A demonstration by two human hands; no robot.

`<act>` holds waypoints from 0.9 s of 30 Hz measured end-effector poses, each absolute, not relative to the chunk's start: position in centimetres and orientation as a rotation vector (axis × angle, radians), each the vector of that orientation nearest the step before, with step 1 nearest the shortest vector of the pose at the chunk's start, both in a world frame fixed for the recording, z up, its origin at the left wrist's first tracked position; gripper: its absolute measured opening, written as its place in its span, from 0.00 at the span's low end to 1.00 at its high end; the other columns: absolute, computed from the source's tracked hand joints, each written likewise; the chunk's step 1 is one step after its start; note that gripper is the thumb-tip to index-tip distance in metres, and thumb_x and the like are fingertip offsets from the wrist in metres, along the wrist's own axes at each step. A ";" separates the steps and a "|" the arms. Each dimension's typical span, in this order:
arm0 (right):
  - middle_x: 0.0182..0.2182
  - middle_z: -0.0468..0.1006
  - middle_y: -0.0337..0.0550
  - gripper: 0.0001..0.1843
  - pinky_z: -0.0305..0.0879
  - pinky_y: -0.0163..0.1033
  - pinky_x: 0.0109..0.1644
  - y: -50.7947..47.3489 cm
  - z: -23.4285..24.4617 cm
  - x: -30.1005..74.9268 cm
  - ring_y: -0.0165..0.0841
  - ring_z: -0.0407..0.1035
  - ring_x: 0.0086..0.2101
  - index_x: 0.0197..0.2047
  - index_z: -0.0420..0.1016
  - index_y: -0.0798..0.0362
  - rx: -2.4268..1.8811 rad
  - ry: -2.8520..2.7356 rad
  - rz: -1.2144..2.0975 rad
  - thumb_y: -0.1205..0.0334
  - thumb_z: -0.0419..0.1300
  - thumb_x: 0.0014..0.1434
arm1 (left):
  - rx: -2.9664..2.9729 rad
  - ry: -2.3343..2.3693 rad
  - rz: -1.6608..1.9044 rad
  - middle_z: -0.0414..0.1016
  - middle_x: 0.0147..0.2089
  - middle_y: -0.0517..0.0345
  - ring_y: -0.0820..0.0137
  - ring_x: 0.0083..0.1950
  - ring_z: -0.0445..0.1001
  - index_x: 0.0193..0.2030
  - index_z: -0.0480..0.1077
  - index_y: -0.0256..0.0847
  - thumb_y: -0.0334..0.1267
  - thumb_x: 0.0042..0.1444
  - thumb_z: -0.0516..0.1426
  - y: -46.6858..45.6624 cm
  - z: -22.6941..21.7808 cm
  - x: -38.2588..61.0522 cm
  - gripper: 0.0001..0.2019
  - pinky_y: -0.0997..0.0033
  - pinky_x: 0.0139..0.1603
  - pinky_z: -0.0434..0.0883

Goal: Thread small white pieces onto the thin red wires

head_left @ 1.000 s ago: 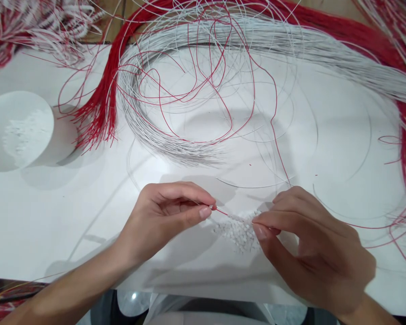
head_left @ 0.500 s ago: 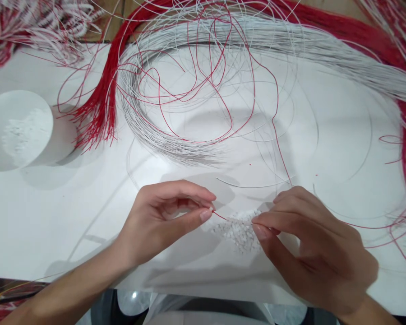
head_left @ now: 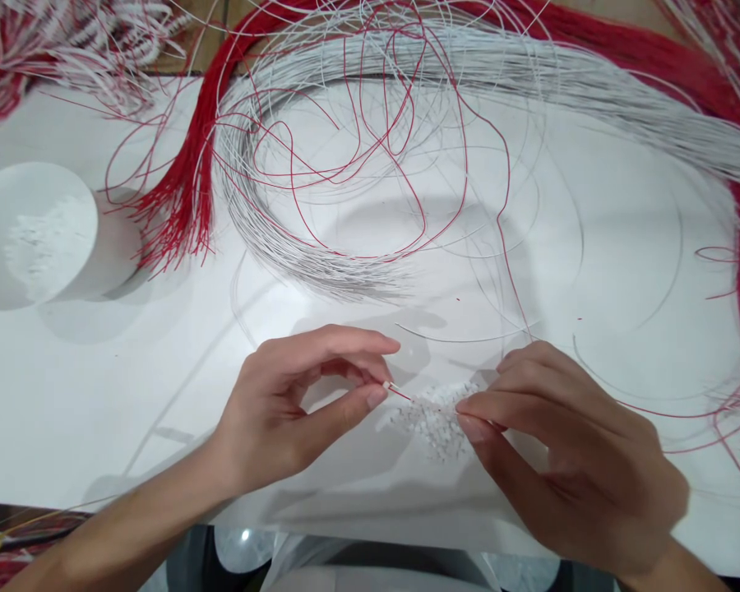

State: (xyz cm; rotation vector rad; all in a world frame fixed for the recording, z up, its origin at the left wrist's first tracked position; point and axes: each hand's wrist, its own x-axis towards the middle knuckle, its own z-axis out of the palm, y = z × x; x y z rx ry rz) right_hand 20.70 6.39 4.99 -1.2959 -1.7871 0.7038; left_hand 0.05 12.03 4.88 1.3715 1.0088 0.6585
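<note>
My left hand (head_left: 308, 403) pinches a small white connector housing (head_left: 386, 385) between thumb and fingertips, its index finger raised above. A short red wire (head_left: 400, 394) runs from the housing toward my right hand (head_left: 567, 444), with a pale wire end beside it. Thumb and index finger of my right hand are closed on wires; how many is hidden. Below and between both hands lies a loose pile of small white connector housings (head_left: 432, 437). A long red wire (head_left: 511, 275) leads from behind my right hand up into the tangle.
A white cup (head_left: 114, 247) holding small white pieces lies tipped at the left. A thick white wire bundle (head_left: 499, 70) curves across the back, beside red wire bundles (head_left: 191, 173). Finished-looking red and white wires (head_left: 92, 49) heap at the far left. The white table's front edge (head_left: 321, 530) is near me.
The index finger of my left hand has lifted off the housing. A pale wire end now shows beside the red wire there. My right hand has barely moved.
</note>
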 end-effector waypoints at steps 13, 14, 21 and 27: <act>0.22 0.70 0.42 0.07 0.61 0.39 0.31 6.4 4.9 20.6 0.31 0.63 0.28 0.29 0.72 0.58 -1.300 -1.845 0.709 0.78 0.58 0.52 | 1.507 0.900 0.657 0.76 0.35 0.59 0.73 0.37 0.75 0.47 0.73 0.44 0.21 0.52 0.59 12.4 4.3 -0.4 0.18 0.78 0.36 0.73; 0.22 0.70 0.42 0.07 0.61 0.39 0.31 6.4 4.9 20.6 0.31 0.63 0.28 0.29 0.72 0.57 -1.301 -1.846 0.706 0.78 0.58 0.52 | 1.515 0.899 0.659 0.76 0.36 0.59 0.73 0.37 0.75 0.47 0.73 0.44 0.21 0.52 0.59 12.4 4.4 -0.4 0.18 0.78 0.36 0.73; 0.22 0.69 0.43 0.07 0.59 0.38 0.28 6.5 5.0 20.6 0.30 0.61 0.27 0.28 0.71 0.58 -1.305 -1.847 0.718 0.78 0.58 0.53 | 1.562 0.865 0.642 0.77 0.36 0.59 0.72 0.37 0.75 0.44 0.73 0.45 0.22 0.52 0.58 12.6 4.5 -0.6 0.16 0.74 0.38 0.74; 0.21 0.68 0.43 0.06 0.58 0.37 0.27 6.6 5.0 20.7 0.28 0.61 0.25 0.28 0.71 0.59 -1.310 -1.804 0.772 0.77 0.57 0.54 | 1.610 0.835 0.660 0.77 0.36 0.57 0.72 0.36 0.75 0.48 0.71 0.43 0.22 0.52 0.58 12.3 4.3 -0.4 0.18 0.72 0.38 0.74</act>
